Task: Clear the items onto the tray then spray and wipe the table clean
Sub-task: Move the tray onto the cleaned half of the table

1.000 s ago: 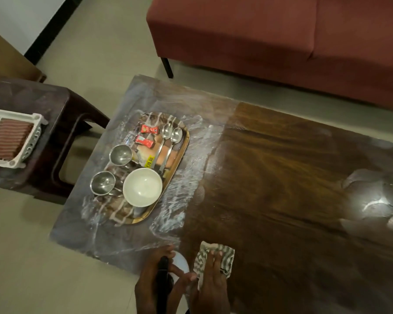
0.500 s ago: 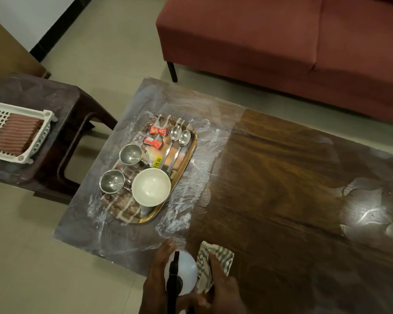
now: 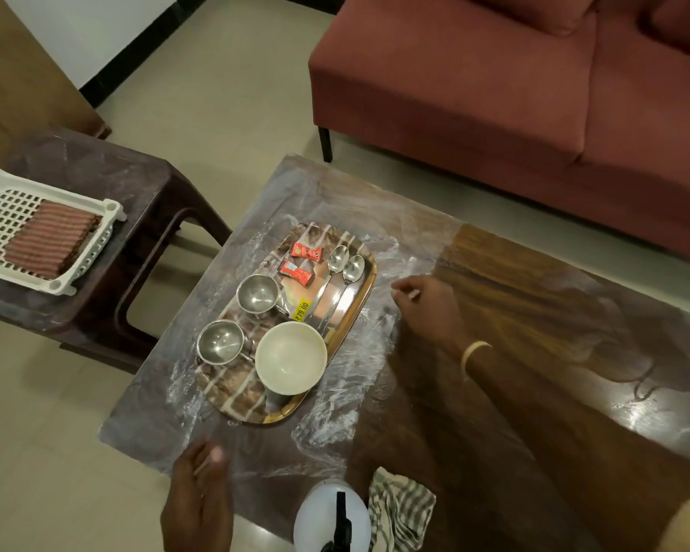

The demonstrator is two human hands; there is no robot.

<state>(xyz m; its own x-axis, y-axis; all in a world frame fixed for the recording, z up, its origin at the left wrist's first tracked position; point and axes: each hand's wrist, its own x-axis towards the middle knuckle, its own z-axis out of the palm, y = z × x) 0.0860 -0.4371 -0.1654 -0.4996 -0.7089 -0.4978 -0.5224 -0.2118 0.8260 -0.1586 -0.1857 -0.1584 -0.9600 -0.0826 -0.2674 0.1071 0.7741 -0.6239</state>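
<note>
Living-room coffee table (image 3: 534, 312), loaded tray (image 3: 369, 272) at its left end, both hands heading for the tray.

Tray holds two steel cups (image 3: 257, 294), white bowl (image 3: 291, 357), two spoons (image 3: 345, 268), two red sachets (image 3: 295, 261); sits on cloudy film or spray residue, can't tell which. Right hand (image 3: 427, 302) at the tray's far right edge, fingers curled, gripping nothing visible. Left hand (image 3: 200, 503) near the table's near-left corner, fingers loose, empty. Spray bottle (image 3: 329, 515) and striped cloth (image 3: 399, 507) parked side by side at the near edge, untouched. Likely step: lift the tray off so the left end can be wiped. Grip opposite rims, raise level and slow; bowl overhangs the near rim, cups and spoons could slide.
</note>
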